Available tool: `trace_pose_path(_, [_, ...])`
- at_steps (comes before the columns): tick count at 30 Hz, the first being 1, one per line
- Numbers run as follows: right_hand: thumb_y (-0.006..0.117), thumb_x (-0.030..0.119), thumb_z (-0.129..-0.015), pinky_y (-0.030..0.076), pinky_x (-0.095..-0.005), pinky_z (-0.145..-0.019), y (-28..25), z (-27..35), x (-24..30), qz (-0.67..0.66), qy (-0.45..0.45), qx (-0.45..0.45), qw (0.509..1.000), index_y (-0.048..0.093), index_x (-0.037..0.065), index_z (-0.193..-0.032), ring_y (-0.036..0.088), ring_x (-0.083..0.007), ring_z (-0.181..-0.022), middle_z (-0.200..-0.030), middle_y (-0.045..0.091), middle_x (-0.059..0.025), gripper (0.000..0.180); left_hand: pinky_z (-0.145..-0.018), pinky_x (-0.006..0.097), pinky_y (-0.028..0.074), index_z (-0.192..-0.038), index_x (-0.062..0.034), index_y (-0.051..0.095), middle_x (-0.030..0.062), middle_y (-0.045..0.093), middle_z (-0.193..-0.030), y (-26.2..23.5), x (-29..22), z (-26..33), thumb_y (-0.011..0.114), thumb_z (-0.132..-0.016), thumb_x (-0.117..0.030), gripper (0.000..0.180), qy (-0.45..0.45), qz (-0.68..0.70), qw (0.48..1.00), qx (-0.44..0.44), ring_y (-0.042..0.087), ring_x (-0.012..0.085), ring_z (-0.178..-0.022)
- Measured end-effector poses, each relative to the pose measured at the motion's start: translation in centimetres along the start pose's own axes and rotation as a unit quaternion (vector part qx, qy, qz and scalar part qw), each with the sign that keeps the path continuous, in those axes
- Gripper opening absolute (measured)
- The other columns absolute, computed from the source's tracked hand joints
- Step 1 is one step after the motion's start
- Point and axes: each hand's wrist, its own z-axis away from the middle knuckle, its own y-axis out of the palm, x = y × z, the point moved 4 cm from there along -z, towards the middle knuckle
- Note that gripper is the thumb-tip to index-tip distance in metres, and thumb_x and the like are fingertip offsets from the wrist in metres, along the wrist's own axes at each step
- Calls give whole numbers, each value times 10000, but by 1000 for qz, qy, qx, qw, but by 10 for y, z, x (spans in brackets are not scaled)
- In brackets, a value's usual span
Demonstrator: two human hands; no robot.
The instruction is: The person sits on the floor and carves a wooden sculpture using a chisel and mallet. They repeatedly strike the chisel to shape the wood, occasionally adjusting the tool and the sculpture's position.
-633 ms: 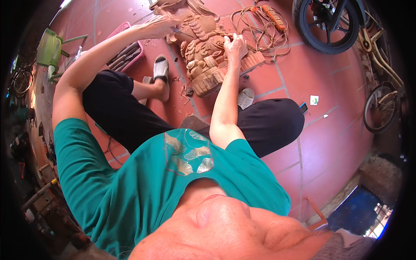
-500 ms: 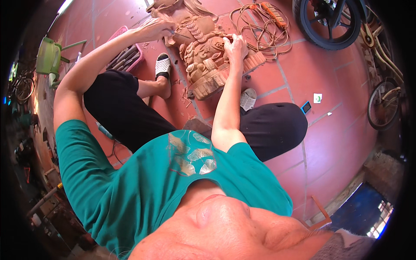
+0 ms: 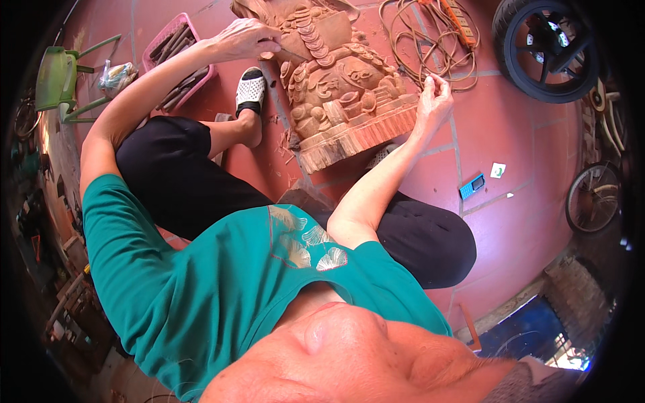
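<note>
Since the left hand [image 3: 247, 39] is clenched around a thin carving tool [image 3: 290, 54] with its tip on the upper left of the wooden carving [image 3: 346, 87], I'd say the trick here is short, shallow pushes along the grain, wrist low, so the blade can't skip over the raised detail. The carving lies on the red tile floor [image 3: 524, 221], between the sandalled foot [image 3: 250, 91] and the coiled cable [image 3: 430, 40], with chips scattered at its base. Over on the right edge of the carving, the right hand [image 3: 433, 101] has its fingers pinched together, though I can't tell whether they grip anything; it would do more good pressed flat on the wood to brace it. Compared with half a second back, the right hand has come off the carving's top and dropped to its right side, while the left has hardly budged
</note>
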Motion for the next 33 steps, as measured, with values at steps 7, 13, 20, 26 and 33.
trace_pose_path(7, [698,213,-871,505,-291,-617,11,-1,7,113,31,43,992,707,53,-959,668,-143,-685,-758,709,-59,182,-654,452,493,-936,-70,632,140,659,-819,7,-1,5,587,-899,-261,200,27,-57,997,-51,640,347,-785])
trace_pose_path(13, [711,356,-819,498,-400,-650,12,0,15,155,73,61,983,714,182,-973,684,-227,-768,-802,728,0,232,-619,471,483,-876,-54,582,147,642,-753,14,-5,7,592,-886,-217,164,14,-75,996,-45,633,365,-734])
trace_pose_path(20, [713,357,-815,502,-397,-659,8,0,11,153,46,40,986,719,171,-960,690,-231,-774,-820,734,-12,236,-634,456,485,-886,-48,631,152,644,-770,4,-15,-10,627,-864,-248,201,-13,-104,994,13,633,350,-755])
trace_pose_path(26, [719,335,-815,499,-388,-639,7,2,20,164,44,23,985,719,158,-938,684,-234,-740,-770,724,-21,215,-639,449,485,-909,-53,649,162,652,-765,6,-3,1,632,-859,-256,210,3,-51,996,-73,633,363,-726])
trace_pose_path(33, [721,351,-812,493,-403,-634,9,3,15,152,44,23,987,719,167,-935,678,-230,-748,-772,722,-9,221,-644,445,489,-915,-46,649,158,655,-780,3,-10,1,633,-858,-263,224,-15,-64,997,-43,635,358,-743])
